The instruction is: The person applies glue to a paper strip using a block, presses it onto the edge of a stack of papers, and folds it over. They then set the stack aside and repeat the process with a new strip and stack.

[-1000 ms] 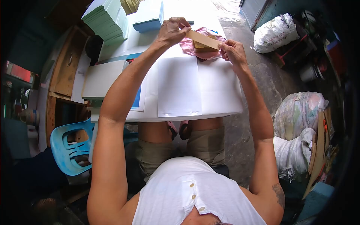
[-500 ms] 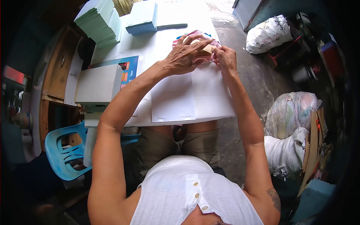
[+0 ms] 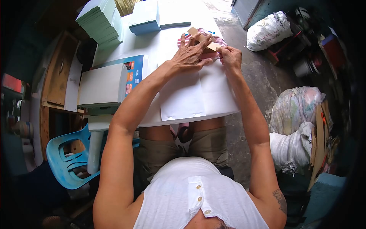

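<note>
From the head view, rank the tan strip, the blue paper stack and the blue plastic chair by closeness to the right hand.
1. tan strip: pinched in the right hand.
2. blue paper stack: far end of the table, to the left.
3. blue plastic chair: on the floor, left of the table.

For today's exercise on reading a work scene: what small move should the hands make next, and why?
Probably draw the tan strip free toward the white sheets. The right hand pinches its near end, and the left hand lies spread over the pink bag, pinning it. The strip's far end sticks out past the fingers, so it looks only partly clear.
</note>
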